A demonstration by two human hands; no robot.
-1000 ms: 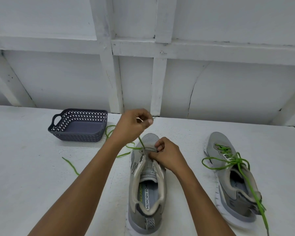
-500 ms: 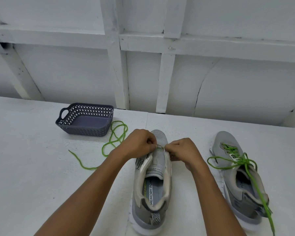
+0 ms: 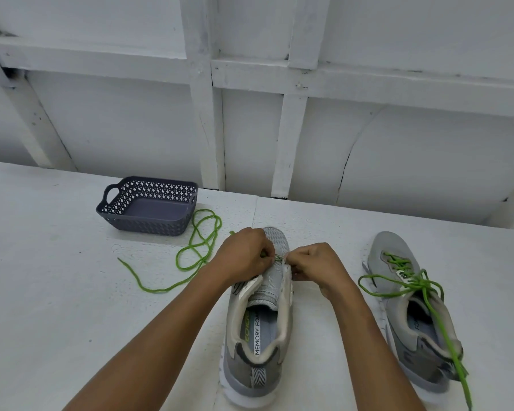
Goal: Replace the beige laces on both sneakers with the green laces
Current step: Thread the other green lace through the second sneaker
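Head view, single frame.

- Centre sneaker (image 3: 258,336): grey mesh, beige collar, white sole. Stands on the white table (image 3: 57,307) with its toe away from the camera. Tongue exposed; insole print "MEMORY FOAM" legible.
- Left hand (image 3: 244,253): fingers curled tight, pinching the loose green lace (image 3: 156,291) at the foremost eyelets on the shoe's left side.
- Right hand (image 3: 315,265): fingers curled, narrow pinch on the same lace at the right eyelet row. A short green span shows between the two sets of fingertips, across the base of the tongue. The knuckles hide the eyelets themselves, so I cannot tell which hole the lace passes through.
- The rest of that lace trails left from under the left hand, loops on the table near the basket, and ends in a free tip farther left.
- Right-side sneaker (image 3: 413,315): same model, apart from the centre one, angled. Second green lace (image 3: 420,282) is threaded through its front eyelets, with ends loose; one runs over the heel and onto the table.
- Basket (image 3: 149,226): dark grey plastic, perforated walls, handle cut-outs, far left of the shoes, just beside the lace loops.
- Both forearms cross the foreground and cover part of the table.
- White panelled wall (image 3: 131,129) stands behind the table.
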